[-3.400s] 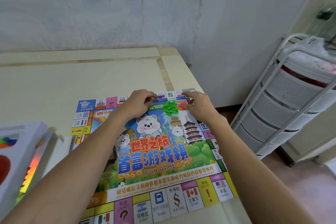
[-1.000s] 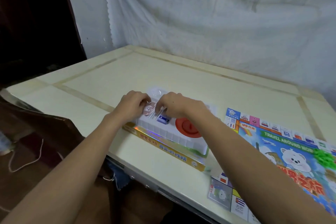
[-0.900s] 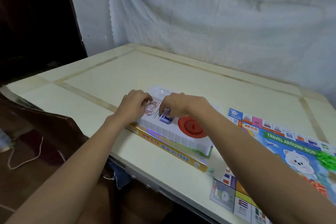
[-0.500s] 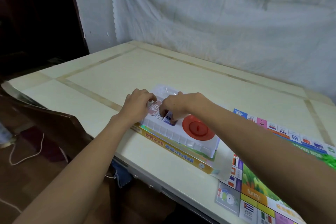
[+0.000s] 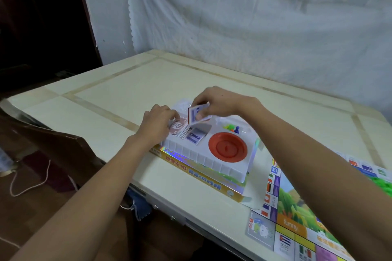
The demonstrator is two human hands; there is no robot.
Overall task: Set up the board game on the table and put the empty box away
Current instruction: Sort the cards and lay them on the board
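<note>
Lying flat at the near right corner of the glossy cream surface (image 5: pixel 131 82), the printed game board (image 5: pixel 297 218) shows flag squares along its edge and a green cartoon scene in the middle. Just beyond it sits the game box (image 5: pixel 197 172), a shallow carton with a holographic yellow side, and on it a white moulded plastic tray (image 5: pixel 214 160) with ribbed walls; a round red dish (image 5: pixel 228 147) fills one well, small coloured pawns (image 5: pixel 232 128) another, and loose blue-and-white cards (image 5: pixel 195 134) a third. Both forearms reach forward from the near edge. The left hand (image 5: pixel 158 123) is curled palm down at the tray's left end, its grip pinching brownish paper money (image 5: pixel 177 127) marked 10. The right hand (image 5: pixel 214 103) hovers above the tray, grip pinched on a small stack of cards (image 5: pixel 197 114) held tilted on edge. Half a second ago that hand was down in the card well; now it has lifted the stack clear, while the left hand has stayed on the notes. A pale wrinkled cloth (image 5: pixel 254 17) hangs behind.
</note>
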